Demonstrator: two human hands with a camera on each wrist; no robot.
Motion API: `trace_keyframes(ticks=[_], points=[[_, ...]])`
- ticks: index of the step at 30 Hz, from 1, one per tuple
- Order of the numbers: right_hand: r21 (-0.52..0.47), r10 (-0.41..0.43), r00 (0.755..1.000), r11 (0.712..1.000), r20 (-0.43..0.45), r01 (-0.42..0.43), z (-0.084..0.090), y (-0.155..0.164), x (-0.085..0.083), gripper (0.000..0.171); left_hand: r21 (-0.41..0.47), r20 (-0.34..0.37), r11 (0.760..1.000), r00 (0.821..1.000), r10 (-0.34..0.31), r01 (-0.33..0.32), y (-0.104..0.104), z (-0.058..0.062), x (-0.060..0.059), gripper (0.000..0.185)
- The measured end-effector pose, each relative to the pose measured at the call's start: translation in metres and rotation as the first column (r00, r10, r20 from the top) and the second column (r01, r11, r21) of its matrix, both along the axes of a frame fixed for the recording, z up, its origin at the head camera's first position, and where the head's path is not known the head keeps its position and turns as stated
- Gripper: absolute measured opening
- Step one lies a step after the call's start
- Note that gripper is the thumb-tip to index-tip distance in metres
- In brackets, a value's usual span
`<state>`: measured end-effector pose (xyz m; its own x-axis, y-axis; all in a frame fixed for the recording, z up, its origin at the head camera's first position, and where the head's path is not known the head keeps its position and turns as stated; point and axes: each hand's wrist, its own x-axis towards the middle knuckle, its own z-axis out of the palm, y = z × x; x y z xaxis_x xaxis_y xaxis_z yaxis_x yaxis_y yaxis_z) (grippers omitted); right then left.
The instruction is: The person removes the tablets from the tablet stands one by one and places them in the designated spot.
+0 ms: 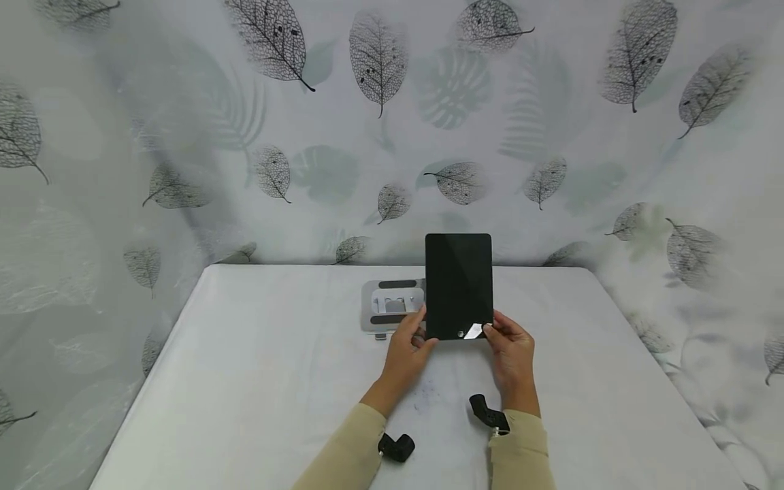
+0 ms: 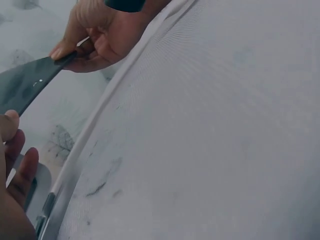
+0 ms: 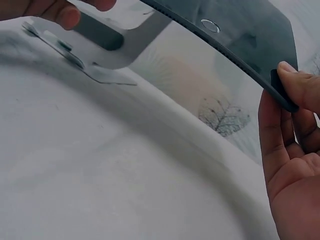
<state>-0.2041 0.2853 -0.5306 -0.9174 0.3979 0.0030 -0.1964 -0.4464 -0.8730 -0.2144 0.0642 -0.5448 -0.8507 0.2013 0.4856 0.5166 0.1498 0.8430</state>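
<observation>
Above table: tablet upright, lower corners pinched in both hands' grip.

A white cloth-covered tabletop stands against a pale backdrop printed with dark skeleton leaves. A flat silver stand with black pads lies toward the tabletop's far edge, near the backdrop.
</observation>
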Motion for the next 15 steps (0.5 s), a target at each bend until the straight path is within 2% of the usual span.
trace_keyframes(ticks=[8,11,15], points=[[-0.060,-0.074,0.997,0.995,0.026,0.075,0.004,0.018,0.005,0.038,-0.018,0.046,1.000,0.999,-0.011,0.012,0.026,-0.004,-0.004,0.072],[-0.048,-0.088,0.995,0.995,0.051,0.090,0.005,0.022,0.005,0.036,-0.021,0.065,1.000,0.998,-0.006,0.008,0.033,-0.004,-0.005,0.072],[0.017,-0.115,0.986,0.993,0.123,0.114,0.004,0.024,0.003,0.032,-0.030,0.123,1.000,0.992,0.003,0.001,0.041,-0.006,-0.006,0.072]])
